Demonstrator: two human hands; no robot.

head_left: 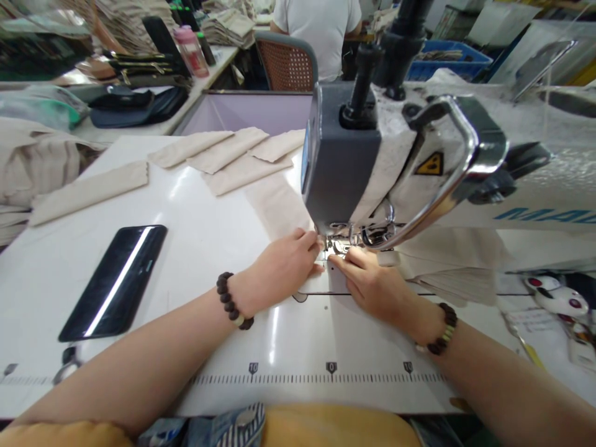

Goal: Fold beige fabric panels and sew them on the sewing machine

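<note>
Both my hands meet at the presser foot [336,245] of a grey sewing machine [344,155]. My left hand [284,267] has its fingers closed together, pressing on the end of a beige fabric strip [279,202] that runs away behind the needle. My right hand [372,279] pinches at the fabric right by the needle; what it grips is too small to see clearly. A dark bead bracelet sits on each wrist.
Several more beige strips [233,155] lie at the table's far side, one [88,191] to the left. A black phone [116,279] lies at the left. Folded fabric [447,267] lies under the machine arm. A person in white sits beyond, on a chair [286,62].
</note>
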